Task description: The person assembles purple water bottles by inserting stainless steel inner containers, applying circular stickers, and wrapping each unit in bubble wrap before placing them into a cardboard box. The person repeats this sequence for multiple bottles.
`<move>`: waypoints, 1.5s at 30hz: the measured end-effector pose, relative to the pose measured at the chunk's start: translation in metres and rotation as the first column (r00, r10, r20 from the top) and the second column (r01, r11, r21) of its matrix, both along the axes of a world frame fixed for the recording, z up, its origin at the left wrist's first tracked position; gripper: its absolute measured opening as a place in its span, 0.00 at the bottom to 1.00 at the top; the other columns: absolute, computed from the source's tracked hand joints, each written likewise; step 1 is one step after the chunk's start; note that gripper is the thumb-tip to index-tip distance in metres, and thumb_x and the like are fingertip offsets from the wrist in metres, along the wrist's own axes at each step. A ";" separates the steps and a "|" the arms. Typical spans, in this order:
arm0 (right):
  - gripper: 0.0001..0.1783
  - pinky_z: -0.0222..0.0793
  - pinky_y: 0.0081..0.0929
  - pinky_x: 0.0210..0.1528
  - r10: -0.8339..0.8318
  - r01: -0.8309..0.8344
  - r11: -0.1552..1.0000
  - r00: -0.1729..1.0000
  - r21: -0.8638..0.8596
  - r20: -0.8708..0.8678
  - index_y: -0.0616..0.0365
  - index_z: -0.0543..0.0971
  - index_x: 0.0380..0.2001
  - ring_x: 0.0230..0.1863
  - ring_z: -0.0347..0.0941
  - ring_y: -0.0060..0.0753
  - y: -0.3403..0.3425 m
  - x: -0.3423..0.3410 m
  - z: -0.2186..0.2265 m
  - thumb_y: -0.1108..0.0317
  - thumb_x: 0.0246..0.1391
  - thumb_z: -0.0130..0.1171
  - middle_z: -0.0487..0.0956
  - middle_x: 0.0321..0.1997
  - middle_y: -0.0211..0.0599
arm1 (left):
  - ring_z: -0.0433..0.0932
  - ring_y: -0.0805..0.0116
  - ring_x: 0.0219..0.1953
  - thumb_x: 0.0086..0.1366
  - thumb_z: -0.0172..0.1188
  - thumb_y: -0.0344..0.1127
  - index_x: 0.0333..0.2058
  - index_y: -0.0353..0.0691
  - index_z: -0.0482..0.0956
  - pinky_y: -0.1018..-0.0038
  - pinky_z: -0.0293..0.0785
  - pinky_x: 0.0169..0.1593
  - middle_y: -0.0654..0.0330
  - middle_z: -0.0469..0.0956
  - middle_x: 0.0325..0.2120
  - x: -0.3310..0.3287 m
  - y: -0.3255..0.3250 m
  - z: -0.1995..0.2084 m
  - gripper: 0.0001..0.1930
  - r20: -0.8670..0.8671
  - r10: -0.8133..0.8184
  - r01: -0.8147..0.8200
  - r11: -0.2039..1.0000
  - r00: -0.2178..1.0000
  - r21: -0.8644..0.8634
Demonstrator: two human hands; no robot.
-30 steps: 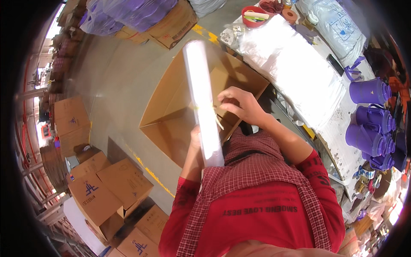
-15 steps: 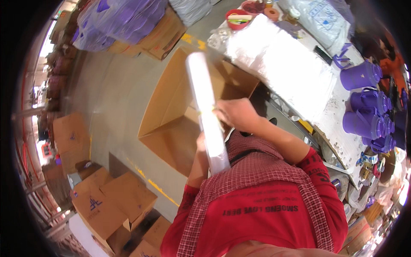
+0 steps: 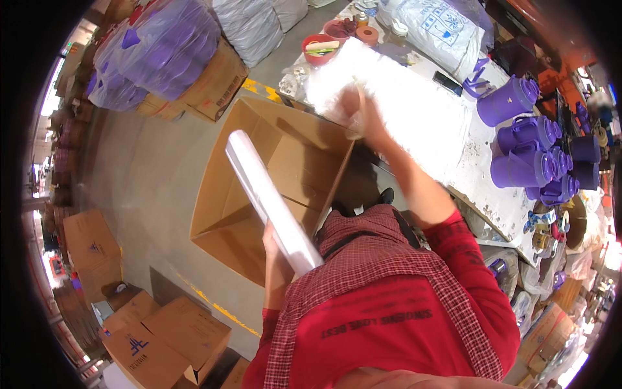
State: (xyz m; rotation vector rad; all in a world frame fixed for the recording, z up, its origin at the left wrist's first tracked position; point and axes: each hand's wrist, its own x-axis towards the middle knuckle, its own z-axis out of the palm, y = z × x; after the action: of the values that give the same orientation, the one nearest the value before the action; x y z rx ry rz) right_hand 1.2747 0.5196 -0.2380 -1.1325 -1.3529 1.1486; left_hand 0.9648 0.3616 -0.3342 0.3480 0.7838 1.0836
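Observation:
A long white roll (image 3: pixel 264 194), seemingly thin plastic sheeting, slants across the front of my apron with its far end over an open cardboard box (image 3: pixel 210 223). My left hand (image 3: pixel 271 243) is closed around the lower part of the roll from its left side, fingers partly behind it. Over the near left edge of the white-covered table my right hand (image 3: pixel 353 109) is raised, smeared by motion, apart from the roll. A thin pale loop, like a rubber band (image 3: pixel 355 136), shows at that hand; whether the fingers grip it is unclear.
White sheets (image 3: pixel 414 110) cover part of the table at right, beside several purple jugs (image 3: pixel 508 102), a black phone (image 3: pixel 448 83) and a red bowl (image 3: pixel 319 48). Bagged purple items (image 3: pixel 165 55) lie at upper left. Closed cartons (image 3: pixel 184 330) stand at lower left.
My right hand has left the roll and moved up toward the table. The yellowish band seen around the roll no longer shows there. The roll has tilted left, still in my left hand.

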 end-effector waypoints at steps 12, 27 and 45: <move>0.30 0.44 0.60 0.68 0.118 -0.538 0.703 0.733 0.465 0.670 0.56 0.67 0.59 0.67 0.57 0.49 -0.075 -0.124 -0.002 0.64 0.52 0.59 0.65 0.65 0.44 | 0.75 0.70 0.40 0.60 0.58 0.26 0.49 0.26 0.72 0.73 0.71 0.45 0.55 0.78 0.40 0.008 0.050 0.050 0.19 -0.644 0.264 -0.151 0.962 0.718 0.227; 0.32 0.68 0.36 0.55 0.039 -0.529 0.687 0.712 -0.499 -0.702 0.67 0.62 0.61 0.58 0.68 0.39 -0.066 -0.106 -0.125 0.57 0.61 0.55 0.71 0.57 0.46 | 0.76 0.54 0.46 0.56 0.59 0.33 0.58 0.23 0.58 0.64 0.74 0.51 0.45 0.72 0.47 -0.017 0.035 0.039 0.34 -0.167 0.249 -0.228 0.964 0.954 0.134; 0.32 0.78 0.41 0.45 0.027 -0.643 0.733 0.357 -0.224 -0.934 0.70 0.68 0.55 0.43 0.79 0.48 -0.038 -0.007 0.013 0.66 0.46 0.61 0.77 0.48 0.55 | 0.67 0.61 0.56 0.69 0.34 0.65 0.62 0.38 0.62 0.65 0.60 0.62 0.57 0.66 0.59 0.080 0.127 -0.016 0.37 0.350 -0.239 0.231 0.971 0.906 0.066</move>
State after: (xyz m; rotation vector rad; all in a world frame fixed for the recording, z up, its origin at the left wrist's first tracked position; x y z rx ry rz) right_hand 1.2673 0.4818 -0.2254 -0.3374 -0.3304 2.1959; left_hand 1.0443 0.4884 -0.3505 0.2484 0.3934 0.8935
